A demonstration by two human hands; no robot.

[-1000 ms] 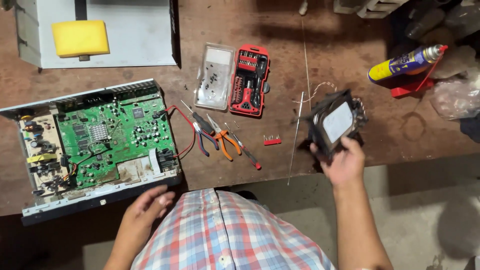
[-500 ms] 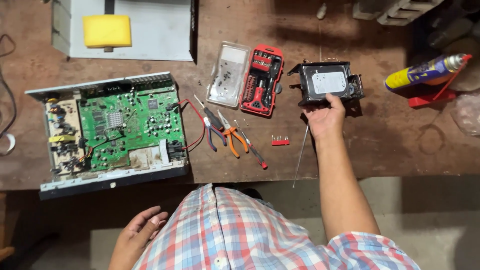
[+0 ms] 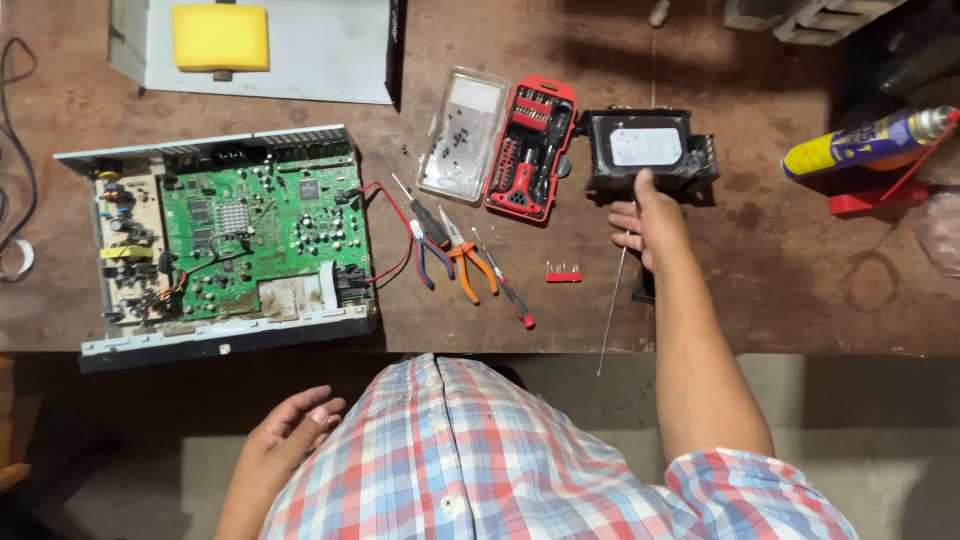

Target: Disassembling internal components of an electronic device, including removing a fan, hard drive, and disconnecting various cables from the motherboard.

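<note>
My right hand (image 3: 652, 222) reaches over the brown table (image 3: 760, 260), its fingertips touching the near edge of a black hard drive (image 3: 645, 148) that lies flat with a white label up. Left of the drive sits an open red screwdriver-bit case (image 3: 530, 150) with its clear lid (image 3: 465, 135). My left hand (image 3: 295, 432) hangs below the table edge with loose fingers, holding nothing. An opened device with a green circuit board (image 3: 262, 240) rests at the left.
Two pliers (image 3: 450, 255) and a small screwdriver (image 3: 505, 285) lie between board and drive, with a red bit strip (image 3: 563, 274) and a thin metal rod (image 3: 612, 305). A spray can (image 3: 865, 142) lies at the right. A yellow sponge (image 3: 220, 37) sits on a grey cover panel (image 3: 320, 55).
My right hand carried the hard drive from the table's front right up to beside the red case and set it flat. My left hand stayed low.
</note>
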